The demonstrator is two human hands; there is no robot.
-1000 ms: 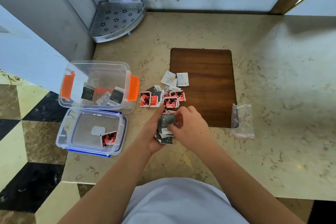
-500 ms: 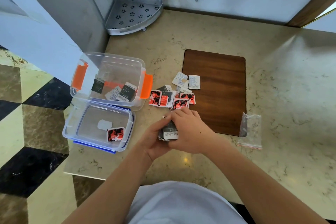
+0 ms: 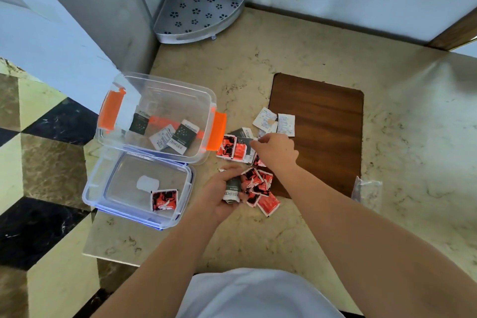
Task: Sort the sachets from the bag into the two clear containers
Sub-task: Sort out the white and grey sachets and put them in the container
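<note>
My left hand (image 3: 222,195) grips a small stack of dark grey sachets (image 3: 233,188) just right of the blue-rimmed container (image 3: 94,183), which holds one red sachet (image 3: 165,199). The orange-clipped container (image 3: 206,100) behind it holds three dark and white sachets. My right hand (image 3: 276,151) reaches over the loose pile and pinches a sachet near the dark ones (image 3: 244,134). Red sachets (image 3: 260,188) lie scattered beside my left hand, and more red ones (image 3: 231,147) lie by the orange clip. Two white sachets (image 3: 276,122) rest on the board's edge.
A brown wooden board (image 3: 325,121) lies right of the pile. The emptied clear bag (image 3: 367,192) sits at its lower right corner. A metal corner shelf (image 3: 198,10) stands at the back. The counter's left edge drops to a tiled floor (image 3: 38,188).
My right hand left the stack in my left hand and moved up to the loose pile. Red sachets that the hands covered now show beside my left hand. The camera shifted.
</note>
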